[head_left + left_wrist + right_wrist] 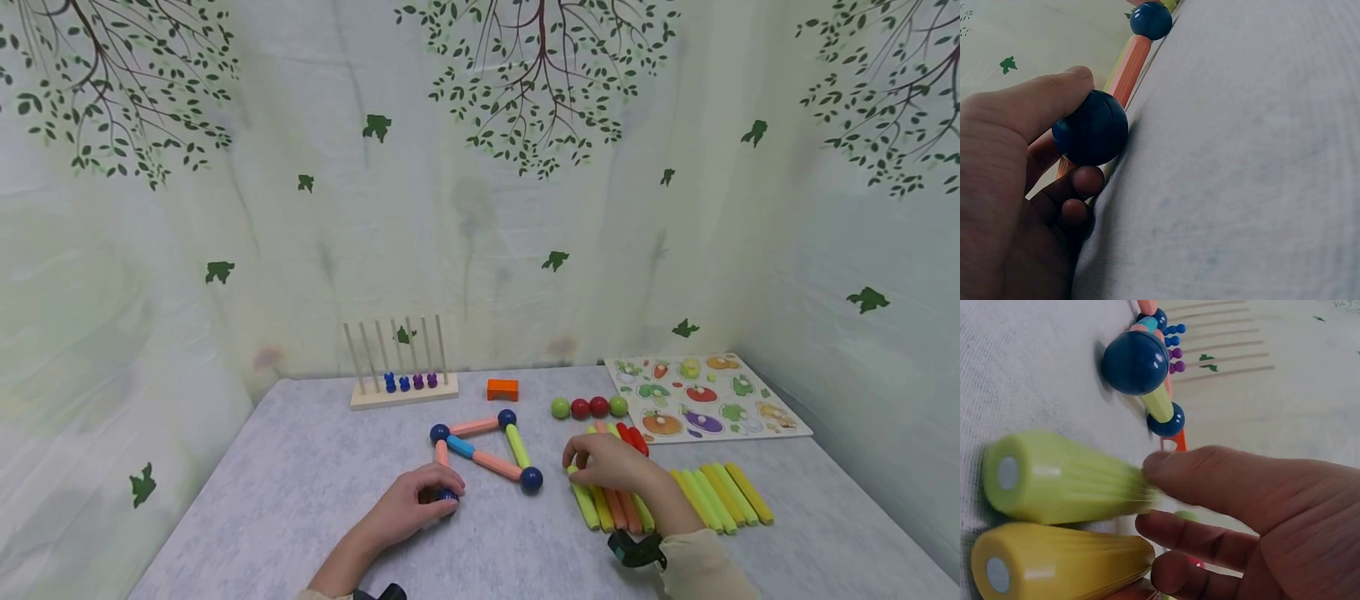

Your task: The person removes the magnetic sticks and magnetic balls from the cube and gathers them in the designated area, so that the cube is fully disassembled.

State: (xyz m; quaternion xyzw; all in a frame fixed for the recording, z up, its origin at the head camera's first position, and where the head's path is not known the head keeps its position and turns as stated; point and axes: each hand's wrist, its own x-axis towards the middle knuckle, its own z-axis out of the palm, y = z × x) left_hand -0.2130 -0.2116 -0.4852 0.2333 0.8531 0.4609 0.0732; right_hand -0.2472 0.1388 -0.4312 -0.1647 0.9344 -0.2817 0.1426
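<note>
My left hand (420, 500) grips a dark blue ball (1091, 128) between thumb and fingers, low over the table. A pink stick (442, 452) runs from that ball to another dark blue ball (439, 433). Those are part of a flat frame, with a lime stick (517, 446), a blue stick (461, 447) and further pink sticks and dark blue balls. At the row of sticks on the right, my right hand (611, 461) pinches the far end of the leftmost light green stick (1060, 478) between thumb and index finger. A yellow stick (1054, 559) lies right beside it.
Yellow and green sticks (723, 497) lie at the far right. Behind my right hand are red sticks (636, 439) and a line of green and red balls (580, 408). A picture board (697, 396), an orange block (502, 389) and a pegged bead stand (405, 396) sit along the back.
</note>
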